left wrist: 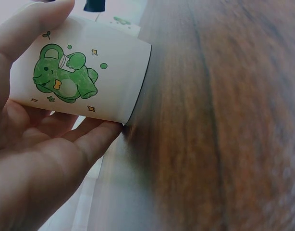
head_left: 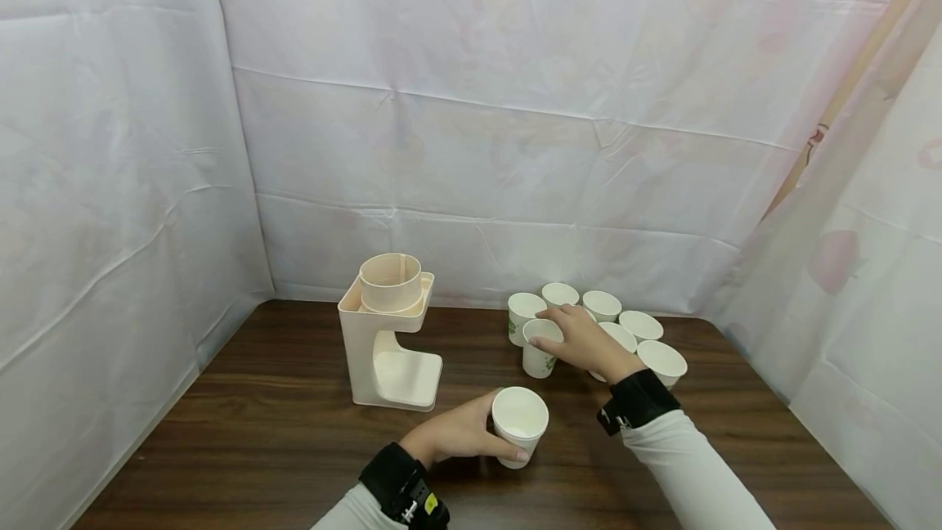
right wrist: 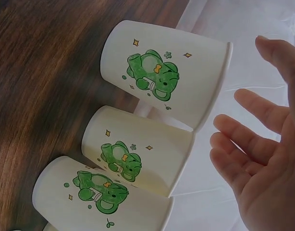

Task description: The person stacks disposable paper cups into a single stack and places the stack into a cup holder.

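A white paper cup (head_left: 519, 419) stands upright in my left hand (head_left: 462, 433), which grips its side low over the brown table. In the left wrist view this cup (left wrist: 121, 62) carries a printed green bear, with thumb and fingers on opposite sides. Over at the right, my right hand (head_left: 585, 343) reaches above a group of similar cups, its thumb and fingers parted near the rim of the front-left cup (head_left: 540, 361). The right wrist view has those fingers (right wrist: 263, 110) loosely bent, holding nothing, a gap away from the cup rims.
A cream plastic stand (head_left: 359, 366) with a round ring-like holder (head_left: 390, 293) on top and a flat base is at centre left. Several more paper cups (head_left: 640, 325) stand close together at the back right. White cloth (head_left: 478, 145) hangs behind the wooden table (head_left: 257, 432).
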Demonstrator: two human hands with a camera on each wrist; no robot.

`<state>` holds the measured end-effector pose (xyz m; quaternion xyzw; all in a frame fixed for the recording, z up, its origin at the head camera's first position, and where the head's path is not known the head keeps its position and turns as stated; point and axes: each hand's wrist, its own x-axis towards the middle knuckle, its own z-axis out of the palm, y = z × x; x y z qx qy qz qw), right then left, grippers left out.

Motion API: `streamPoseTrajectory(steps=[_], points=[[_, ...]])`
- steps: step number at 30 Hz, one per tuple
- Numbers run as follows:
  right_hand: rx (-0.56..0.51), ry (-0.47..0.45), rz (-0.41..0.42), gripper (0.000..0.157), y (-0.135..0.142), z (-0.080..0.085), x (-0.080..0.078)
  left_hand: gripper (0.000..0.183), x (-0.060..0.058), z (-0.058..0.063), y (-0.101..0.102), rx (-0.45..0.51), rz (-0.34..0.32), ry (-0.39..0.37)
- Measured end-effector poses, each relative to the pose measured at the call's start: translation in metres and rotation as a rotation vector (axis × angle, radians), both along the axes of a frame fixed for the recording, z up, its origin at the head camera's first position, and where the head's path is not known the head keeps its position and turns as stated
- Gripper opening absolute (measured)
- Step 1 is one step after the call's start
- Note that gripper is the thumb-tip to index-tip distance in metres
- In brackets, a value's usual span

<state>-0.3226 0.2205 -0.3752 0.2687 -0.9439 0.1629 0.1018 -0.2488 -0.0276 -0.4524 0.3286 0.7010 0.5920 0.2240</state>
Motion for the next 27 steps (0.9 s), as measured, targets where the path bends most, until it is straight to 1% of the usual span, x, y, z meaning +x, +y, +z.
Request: streamPoseTrajectory(steps=[13, 19, 27], points=[[0.06, -0.046, 0.004, 0.051, -0.005, 0.002, -0.009, 0.069, 0.0, 0.0, 0.0, 0.005, 0.0, -0.005], [0.085, -0.033, -0.005, 0.05, -0.007, -0.002, -0.012, 0.068, -0.001, 0.0, -0.001, 0.01, -0.014, 0.004], [0.096, -0.021, -0.01, 0.048, -0.009, -0.003, -0.013, 0.069, -0.001, 0.0, -0.001, 0.003, -0.013, 0.004]])
